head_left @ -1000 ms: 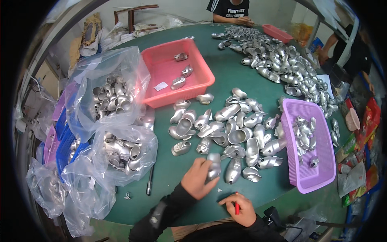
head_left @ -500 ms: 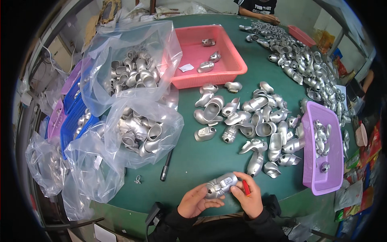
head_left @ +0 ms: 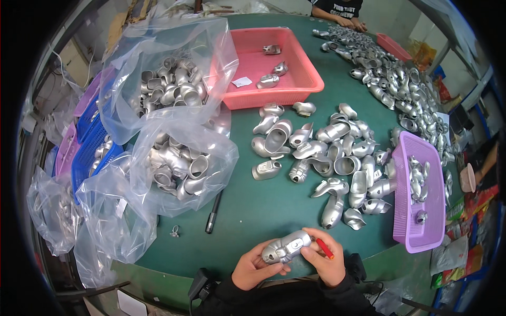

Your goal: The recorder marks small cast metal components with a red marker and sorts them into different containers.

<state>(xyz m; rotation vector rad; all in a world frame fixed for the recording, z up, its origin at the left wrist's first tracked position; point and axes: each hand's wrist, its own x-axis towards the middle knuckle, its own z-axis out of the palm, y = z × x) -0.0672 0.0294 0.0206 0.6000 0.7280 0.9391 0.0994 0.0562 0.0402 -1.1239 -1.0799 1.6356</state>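
At the table's near edge, a silver hollow metal part (head_left: 286, 247) with a raised flat pad lies between my two hands. My left hand (head_left: 254, 267) grips its darker-holed end, thumb along the near side. The fingers of my right hand (head_left: 326, 259) close on the padded end. That same hand also holds a slim red pen-like tool (head_left: 325, 248) that sticks out past the knuckles; its tip is hidden. Beyond my hands lies a loose group of similar silver parts (head_left: 347, 166), the nearest a tilted one (head_left: 332, 211).
A pink basket (head_left: 274, 100) holds a few parts and a paper slip. Clear bags (head_left: 158, 131) of parts stand left, beside blue baskets (head_left: 87, 158). A black marker (head_left: 213, 213) lies nearby. Right are a purple basket (head_left: 421, 239) and a long heap (head_left: 390, 84); a person (head_left: 340, 13) sits beyond.
The metal part has rolled slightly in my hands, so its raised pad faces up more. The red tool now slants more sideways. The whole view has shifted a little.
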